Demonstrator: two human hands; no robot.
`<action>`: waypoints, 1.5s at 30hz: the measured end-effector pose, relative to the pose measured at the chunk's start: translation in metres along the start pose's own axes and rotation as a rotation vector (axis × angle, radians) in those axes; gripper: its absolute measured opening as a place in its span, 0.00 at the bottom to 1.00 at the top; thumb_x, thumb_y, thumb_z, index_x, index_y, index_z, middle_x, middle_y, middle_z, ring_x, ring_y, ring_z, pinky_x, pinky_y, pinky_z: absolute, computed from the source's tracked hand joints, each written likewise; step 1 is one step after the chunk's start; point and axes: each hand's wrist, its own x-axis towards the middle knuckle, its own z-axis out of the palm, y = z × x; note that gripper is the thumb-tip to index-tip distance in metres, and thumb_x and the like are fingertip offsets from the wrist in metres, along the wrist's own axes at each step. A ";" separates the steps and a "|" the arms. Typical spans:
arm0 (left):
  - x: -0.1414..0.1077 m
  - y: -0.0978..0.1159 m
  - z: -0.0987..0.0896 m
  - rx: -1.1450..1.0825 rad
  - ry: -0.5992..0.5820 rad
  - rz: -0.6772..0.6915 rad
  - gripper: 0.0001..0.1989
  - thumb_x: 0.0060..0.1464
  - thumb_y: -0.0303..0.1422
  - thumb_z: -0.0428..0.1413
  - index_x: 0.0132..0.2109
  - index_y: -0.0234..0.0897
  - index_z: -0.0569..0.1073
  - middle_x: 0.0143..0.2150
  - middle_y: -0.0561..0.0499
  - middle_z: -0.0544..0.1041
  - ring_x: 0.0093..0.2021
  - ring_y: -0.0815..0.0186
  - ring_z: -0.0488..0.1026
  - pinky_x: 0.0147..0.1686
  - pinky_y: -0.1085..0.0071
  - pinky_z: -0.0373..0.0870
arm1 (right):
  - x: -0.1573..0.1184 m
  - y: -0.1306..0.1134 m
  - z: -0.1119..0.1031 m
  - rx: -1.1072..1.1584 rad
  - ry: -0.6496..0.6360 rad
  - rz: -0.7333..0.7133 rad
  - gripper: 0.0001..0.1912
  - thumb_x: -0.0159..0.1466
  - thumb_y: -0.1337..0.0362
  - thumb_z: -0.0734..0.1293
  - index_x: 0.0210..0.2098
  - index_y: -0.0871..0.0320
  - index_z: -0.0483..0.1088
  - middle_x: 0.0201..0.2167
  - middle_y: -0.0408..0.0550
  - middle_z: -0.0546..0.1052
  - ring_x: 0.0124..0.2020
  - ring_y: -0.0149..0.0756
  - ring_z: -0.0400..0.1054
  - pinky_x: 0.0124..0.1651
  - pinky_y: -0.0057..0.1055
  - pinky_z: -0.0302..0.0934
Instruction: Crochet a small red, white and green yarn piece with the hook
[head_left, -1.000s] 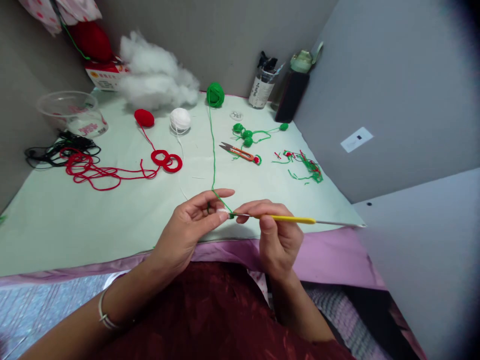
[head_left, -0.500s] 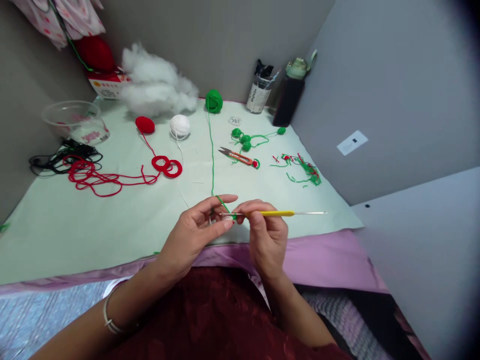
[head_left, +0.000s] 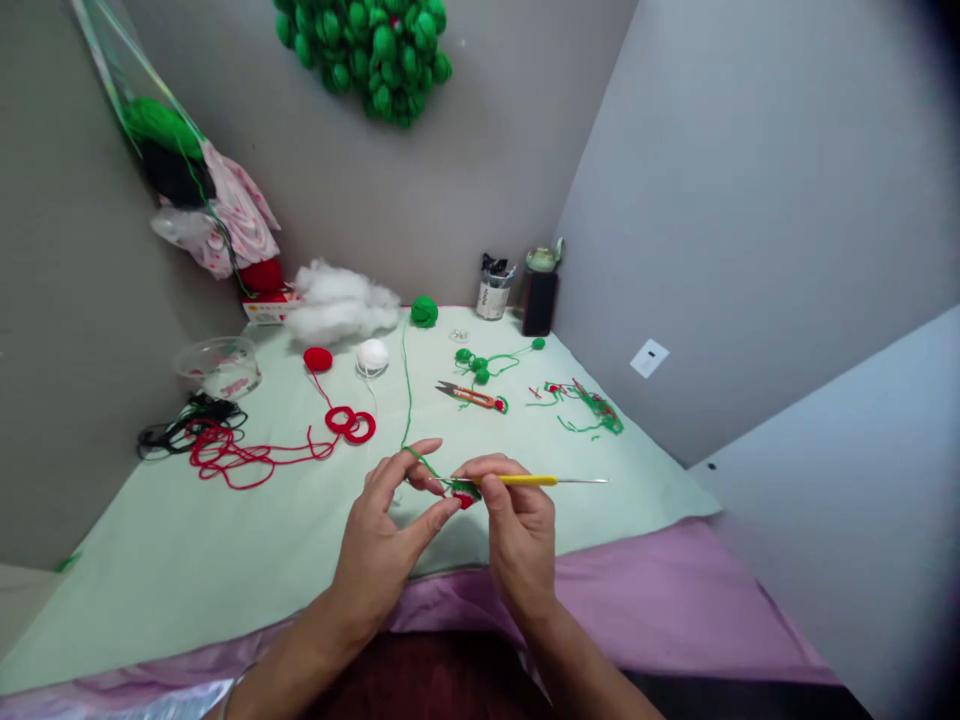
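Observation:
Between my hands is a small crochet piece [head_left: 466,494] in red, white and green. My left hand [head_left: 386,515] pinches its left edge between thumb and fingers, and green yarn [head_left: 407,400] runs over the raised index finger. That yarn leads back to a green yarn ball [head_left: 424,311] at the rear of the table. My right hand [head_left: 517,510] grips a crochet hook [head_left: 529,480] by its yellow handle. The hook lies nearly level, its left tip at the top edge of the piece. Fingers partly hide how the stitches sit on the tip.
Orange thread snips [head_left: 472,395] lie beyond my hands, near small green crochet balls [head_left: 480,366]. Red rings [head_left: 351,424], tangled red yarn [head_left: 232,460] and a plastic tub [head_left: 217,368] are leftward. White stuffing [head_left: 341,302] and a pen cup [head_left: 493,295] stand at the back; yarn scraps [head_left: 600,408] lie right.
The view has tilted up, bringing the hanging green cluster into sight. More of the crochet piece's red part shows now. Both hands keep their holds on the piece and hook.

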 end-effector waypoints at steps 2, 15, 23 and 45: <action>0.002 0.002 -0.004 0.020 -0.007 0.015 0.26 0.52 0.41 0.70 0.57 0.45 0.78 0.48 0.48 0.81 0.58 0.51 0.73 0.64 0.57 0.59 | 0.002 -0.002 0.004 0.005 0.015 0.007 0.10 0.71 0.59 0.70 0.38 0.53 0.82 0.34 0.44 0.82 0.36 0.32 0.77 0.39 0.27 0.71; 0.035 0.011 -0.021 -0.157 -0.168 -0.031 0.29 0.55 0.43 0.69 0.61 0.43 0.75 0.41 0.51 0.81 0.54 0.52 0.76 0.64 0.56 0.61 | 0.035 -0.007 0.028 -0.069 0.005 -0.127 0.10 0.71 0.59 0.69 0.37 0.54 0.82 0.34 0.46 0.83 0.34 0.34 0.78 0.37 0.29 0.73; 0.053 0.012 -0.020 -0.491 -0.227 -0.125 0.22 0.55 0.39 0.70 0.55 0.39 0.78 0.41 0.49 0.82 0.49 0.58 0.77 0.54 0.64 0.69 | 0.054 0.002 0.039 -0.220 -0.038 -0.382 0.09 0.68 0.71 0.70 0.40 0.50 0.81 0.36 0.44 0.84 0.39 0.36 0.79 0.44 0.32 0.75; 0.124 -0.028 -0.042 -0.672 -0.062 -0.384 0.18 0.50 0.45 0.72 0.42 0.36 0.86 0.41 0.44 0.84 0.46 0.59 0.78 0.44 0.70 0.73 | 0.121 0.059 0.047 -0.763 -0.592 -0.982 0.24 0.70 0.76 0.63 0.63 0.58 0.70 0.45 0.58 0.85 0.46 0.43 0.80 0.46 0.38 0.79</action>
